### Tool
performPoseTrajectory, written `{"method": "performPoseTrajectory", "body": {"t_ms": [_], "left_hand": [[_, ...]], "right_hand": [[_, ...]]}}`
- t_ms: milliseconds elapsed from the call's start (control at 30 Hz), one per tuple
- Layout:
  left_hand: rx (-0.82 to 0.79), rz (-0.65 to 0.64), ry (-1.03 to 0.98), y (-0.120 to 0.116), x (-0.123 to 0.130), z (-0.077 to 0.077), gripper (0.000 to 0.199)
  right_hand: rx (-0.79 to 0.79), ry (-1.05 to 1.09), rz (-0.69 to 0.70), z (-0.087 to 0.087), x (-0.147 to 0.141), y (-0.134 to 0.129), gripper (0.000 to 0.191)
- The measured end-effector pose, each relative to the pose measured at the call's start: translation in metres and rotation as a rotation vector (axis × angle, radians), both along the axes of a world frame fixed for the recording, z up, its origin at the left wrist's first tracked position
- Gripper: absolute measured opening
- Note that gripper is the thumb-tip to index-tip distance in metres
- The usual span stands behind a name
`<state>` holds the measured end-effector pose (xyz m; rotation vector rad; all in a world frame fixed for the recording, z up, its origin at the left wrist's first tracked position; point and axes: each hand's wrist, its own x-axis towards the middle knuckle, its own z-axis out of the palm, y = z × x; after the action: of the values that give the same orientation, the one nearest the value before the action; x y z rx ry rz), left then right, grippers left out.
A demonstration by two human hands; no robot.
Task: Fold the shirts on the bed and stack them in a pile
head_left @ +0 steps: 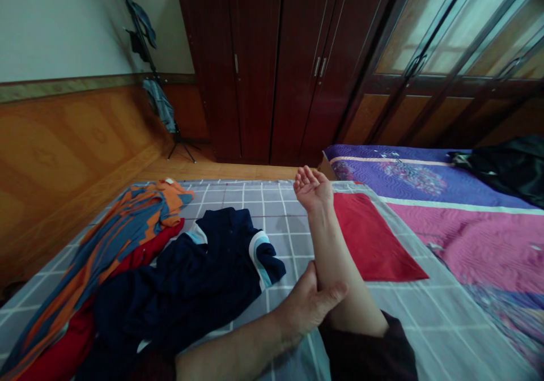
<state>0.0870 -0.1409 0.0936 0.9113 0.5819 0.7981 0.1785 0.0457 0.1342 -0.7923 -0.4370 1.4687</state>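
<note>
My left hand (312, 304) is wrapped round my right forearm below the elbow, its thumb lying across the top. My right hand (313, 187) is raised above the bed, palm up, with the fingers loosely bent and nothing in them. To the left of my arms a navy polo shirt (212, 267) with white and light-blue sleeve trim lies spread and wrinkled. A red folded cloth (369, 239) lies flat just right of my right forearm, which hides part of its left side.
An orange and blue striped garment (114, 245) lies over red fabric (148, 248) at the left of the checked bedsheet (272, 194). A purple and pink bedspread (467, 233) with a black garment (505, 165) is at right. Dark wardrobes (255, 86) and a coat stand (147, 58) stand beyond.
</note>
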Motion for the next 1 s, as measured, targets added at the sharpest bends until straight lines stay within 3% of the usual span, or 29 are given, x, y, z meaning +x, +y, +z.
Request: {"method": "performPoseTrajectory", "body": {"t_ms": [67,100,167,233,300,367,467,533,600,667,733,800,867,1000], "left_hand": [[0.288,-0.125,0.345,0.017,-0.029,0.001,0.051],[0.457,-0.114,0.536,0.028,-0.046,0.002,0.046],[0.765,0.040,0.864,0.052,-0.083,0.004,0.035],[0.976,0.102,1.146,0.076,-0.116,0.001,0.045],[1.029,0.053,1.375,0.096,-0.138,-0.009,0.057],[0.983,-0.007,1.506,0.108,-0.150,-0.022,0.058],[0.912,0.028,1.562,0.115,-0.154,-0.032,0.033],[0.904,0.113,1.570,0.116,-0.153,-0.025,0.023],[0.929,0.244,1.527,0.113,-0.148,-0.006,0.023],[1.000,0.387,1.341,0.108,-0.141,0.019,0.024],[1.082,0.461,1.027,0.102,-0.131,0.044,0.022],[1.084,0.454,0.720,0.095,-0.121,0.066,0.017],[0.960,0.452,0.457,0.086,-0.114,0.080,0.012],[0.448,0.456,0.036,0.068,-0.104,0.089,0.023]], "right_hand": [[-0.004,-0.165,0.069,-0.017,-0.004,-0.020,0.014],[-0.004,-0.255,0.095,-0.028,-0.006,-0.031,0.016],[-0.001,-0.436,0.128,-0.053,-0.010,-0.053,0.019],[-0.002,-0.594,0.149,-0.078,-0.015,-0.072,0.020],[0.014,-0.722,0.161,-0.099,-0.019,-0.086,0.020],[0.054,-0.831,0.172,-0.111,-0.023,-0.094,0.021],[0.123,-0.950,0.216,-0.115,-0.026,-0.099,0.025],[0.163,-0.963,0.268,-0.111,-0.027,-0.101,0.032],[0.219,-0.891,0.348,-0.104,-0.029,-0.104,0.047],[0.299,-0.776,0.459,-0.097,-0.030,-0.107,0.059],[0.368,-0.685,0.582,-0.089,-0.030,-0.110,0.054],[0.395,-0.600,0.653,-0.083,-0.026,-0.111,0.045],[0.383,-0.495,0.613,-0.079,-0.019,-0.108,0.045],[0.340,-0.543,0.399,-0.078,-0.006,-0.100,0.045]]}}
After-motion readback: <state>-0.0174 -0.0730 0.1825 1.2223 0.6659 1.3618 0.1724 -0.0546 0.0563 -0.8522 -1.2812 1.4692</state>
